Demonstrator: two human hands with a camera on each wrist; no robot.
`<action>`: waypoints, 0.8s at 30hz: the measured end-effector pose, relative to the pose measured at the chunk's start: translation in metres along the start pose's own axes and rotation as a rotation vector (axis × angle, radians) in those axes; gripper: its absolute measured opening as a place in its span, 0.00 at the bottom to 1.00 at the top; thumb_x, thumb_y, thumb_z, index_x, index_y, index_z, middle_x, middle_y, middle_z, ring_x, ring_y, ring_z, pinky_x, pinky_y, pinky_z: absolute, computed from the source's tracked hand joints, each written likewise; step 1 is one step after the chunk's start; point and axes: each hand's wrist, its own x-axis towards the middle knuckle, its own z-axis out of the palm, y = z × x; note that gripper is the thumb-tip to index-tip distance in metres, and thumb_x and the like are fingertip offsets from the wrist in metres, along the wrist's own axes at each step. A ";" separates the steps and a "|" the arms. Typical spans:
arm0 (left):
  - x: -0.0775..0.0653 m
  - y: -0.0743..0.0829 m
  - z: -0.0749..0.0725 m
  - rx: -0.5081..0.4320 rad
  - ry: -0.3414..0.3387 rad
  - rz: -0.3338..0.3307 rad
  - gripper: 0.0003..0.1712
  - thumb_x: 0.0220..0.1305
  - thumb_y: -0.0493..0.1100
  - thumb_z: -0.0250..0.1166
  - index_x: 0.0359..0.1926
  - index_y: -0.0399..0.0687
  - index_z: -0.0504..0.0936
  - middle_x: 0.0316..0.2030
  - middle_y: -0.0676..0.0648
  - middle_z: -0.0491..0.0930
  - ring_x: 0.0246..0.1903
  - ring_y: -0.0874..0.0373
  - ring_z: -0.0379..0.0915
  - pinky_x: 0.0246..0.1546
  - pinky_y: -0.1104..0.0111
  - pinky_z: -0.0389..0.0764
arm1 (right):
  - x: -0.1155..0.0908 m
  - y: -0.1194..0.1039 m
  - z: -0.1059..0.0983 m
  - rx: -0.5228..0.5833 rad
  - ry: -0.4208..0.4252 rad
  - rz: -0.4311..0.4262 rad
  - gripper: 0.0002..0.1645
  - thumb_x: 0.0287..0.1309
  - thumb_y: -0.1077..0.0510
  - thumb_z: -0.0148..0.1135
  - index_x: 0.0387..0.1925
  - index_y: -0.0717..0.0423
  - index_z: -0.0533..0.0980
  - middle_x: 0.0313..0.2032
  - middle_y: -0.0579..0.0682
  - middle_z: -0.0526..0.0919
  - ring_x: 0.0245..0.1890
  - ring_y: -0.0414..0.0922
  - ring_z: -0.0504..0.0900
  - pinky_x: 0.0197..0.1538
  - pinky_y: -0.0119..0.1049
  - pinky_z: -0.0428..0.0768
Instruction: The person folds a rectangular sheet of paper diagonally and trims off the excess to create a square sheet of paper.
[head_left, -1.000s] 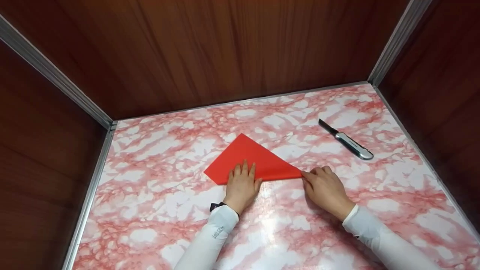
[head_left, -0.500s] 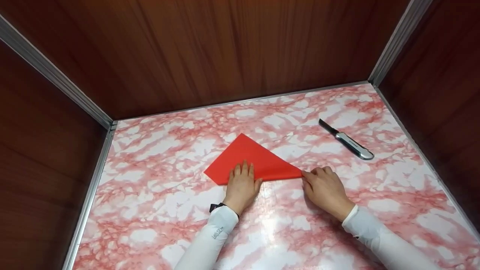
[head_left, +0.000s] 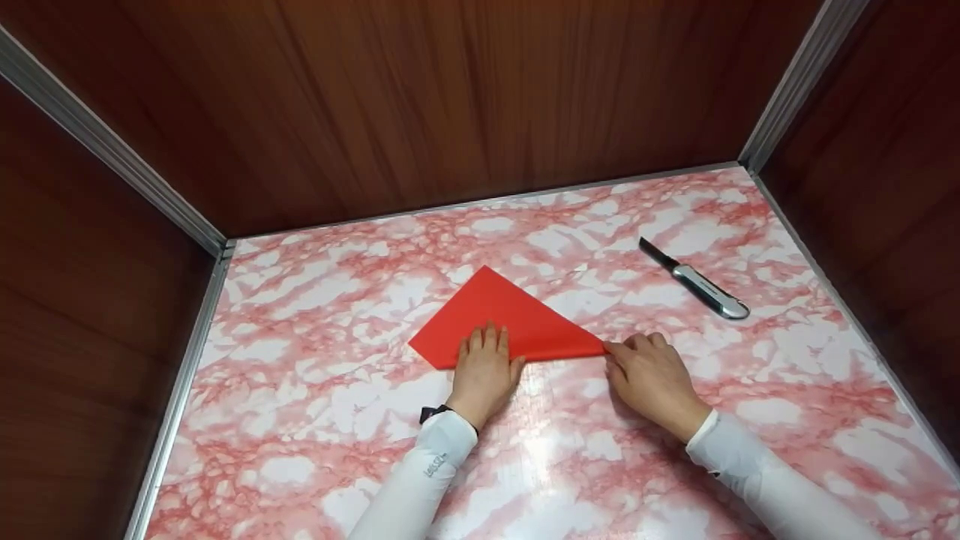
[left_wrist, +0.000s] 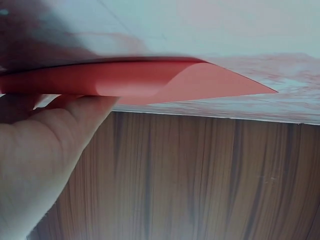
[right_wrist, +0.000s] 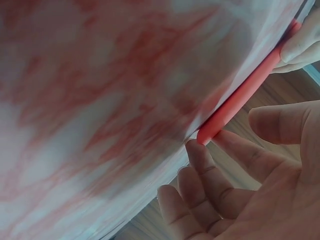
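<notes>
A red sheet of paper [head_left: 501,304], folded over, lies on the marbled table with its near edge toward me. My left hand [head_left: 484,375] rests on its lower left part, fingers stretched forward. In the left wrist view the paper [left_wrist: 200,82] bends over in a rounded fold beside the left hand [left_wrist: 45,145]. My right hand [head_left: 654,382] touches the paper's pointed right end with its fingertips. From the right wrist, the folded edge [right_wrist: 245,92] meets the right hand's [right_wrist: 250,175] front fingertips, while the thumb stands apart from it.
A utility knife [head_left: 701,289] with its dark blade out lies on the table [head_left: 315,420] at the back right, beyond my right hand. Brown wood-grain panels [head_left: 465,97] with metal edging enclose the table at the back and both sides.
</notes>
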 end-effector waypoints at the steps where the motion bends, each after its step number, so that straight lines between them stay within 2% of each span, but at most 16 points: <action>1: 0.000 0.000 0.000 0.003 0.002 0.000 0.38 0.78 0.62 0.50 0.74 0.40 0.68 0.71 0.36 0.67 0.69 0.39 0.63 0.68 0.46 0.66 | 0.000 0.000 0.000 -0.004 0.002 -0.004 0.19 0.64 0.55 0.65 0.54 0.58 0.85 0.40 0.59 0.81 0.41 0.61 0.74 0.43 0.54 0.73; 20: 0.000 0.001 0.002 -0.011 0.010 -0.016 0.39 0.78 0.62 0.49 0.75 0.38 0.67 0.73 0.36 0.65 0.70 0.39 0.61 0.69 0.45 0.65 | 0.000 0.001 0.002 -0.021 -0.002 -0.008 0.20 0.64 0.55 0.65 0.55 0.57 0.85 0.40 0.59 0.80 0.40 0.60 0.73 0.41 0.53 0.73; 24: 0.001 0.001 0.003 -0.010 -0.012 -0.023 0.39 0.79 0.62 0.48 0.76 0.38 0.65 0.73 0.36 0.64 0.71 0.39 0.60 0.70 0.45 0.63 | 0.000 0.001 0.002 -0.013 0.002 -0.006 0.20 0.64 0.55 0.65 0.55 0.57 0.85 0.40 0.59 0.80 0.40 0.60 0.73 0.40 0.53 0.73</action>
